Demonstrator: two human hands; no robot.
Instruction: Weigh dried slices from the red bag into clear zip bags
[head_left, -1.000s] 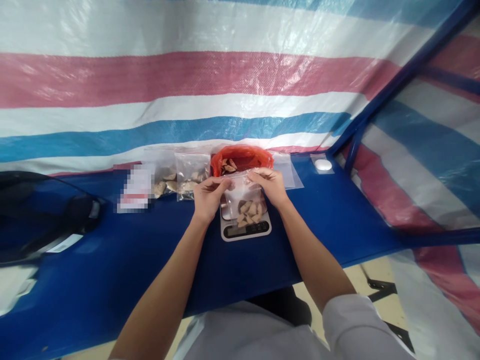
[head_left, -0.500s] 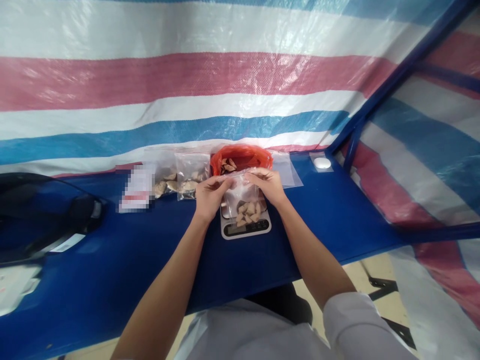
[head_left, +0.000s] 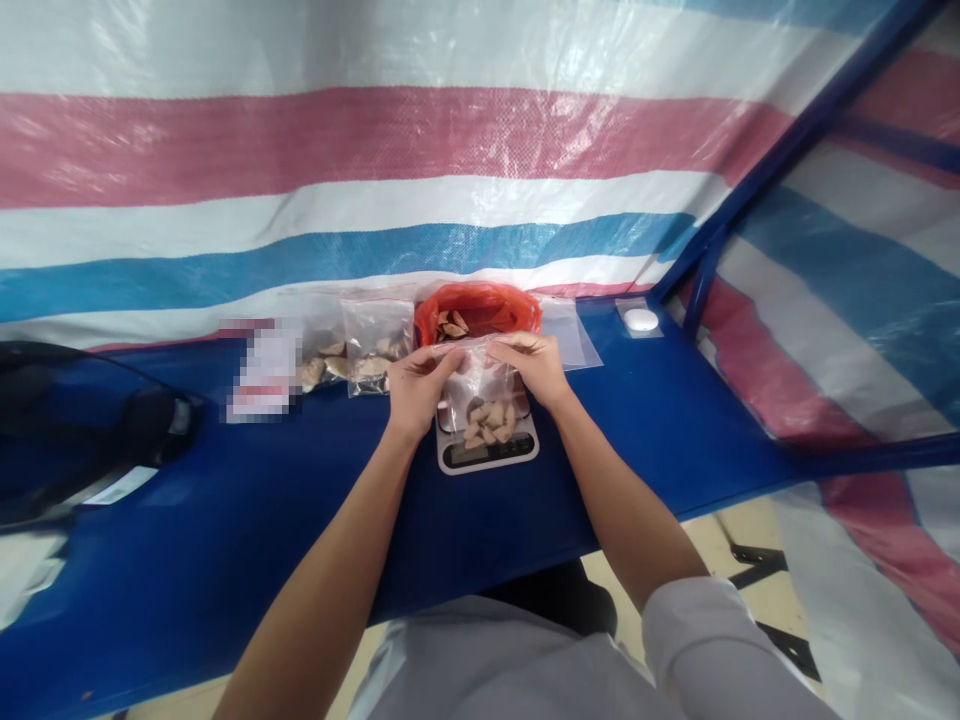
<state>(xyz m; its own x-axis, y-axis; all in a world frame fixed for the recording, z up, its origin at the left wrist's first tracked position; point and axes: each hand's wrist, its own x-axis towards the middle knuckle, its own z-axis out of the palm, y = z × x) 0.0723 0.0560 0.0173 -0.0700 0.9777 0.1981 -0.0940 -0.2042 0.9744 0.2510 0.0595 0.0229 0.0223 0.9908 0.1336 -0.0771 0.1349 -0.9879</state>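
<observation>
Both hands pinch the top edge of a clear zip bag [head_left: 480, 385], my left hand [head_left: 417, 388] at one corner and my right hand [head_left: 534, 368] at the other. Several pale, sliced dried pieces [head_left: 490, 424] lie at the bottom of this bag. Beneath it is a white kitchen scale [head_left: 489, 464] with a dark display strip; the bag hides much of its plate, and I cannot tell whether they touch. Right behind the hands stands a red plastic bag [head_left: 487, 296], its mouth open, with more brown pieces [head_left: 452, 324] inside.
Filled clear bags [head_left: 379, 340] stand left of the red bag, beside a blurred white packet [head_left: 262, 375]. Flat clear bags [head_left: 574, 335] and a white round object [head_left: 642, 320] lie to the right. A black object [head_left: 97, 430] occupies the far left of the blue table [head_left: 300, 540]. Striped sheeting [head_left: 375, 140] rises behind.
The view has shifted slightly, so everything sits a little further left and higher. Both hands keep their pinch on the bag's top edge, with hardly any movement relative to the scale.
</observation>
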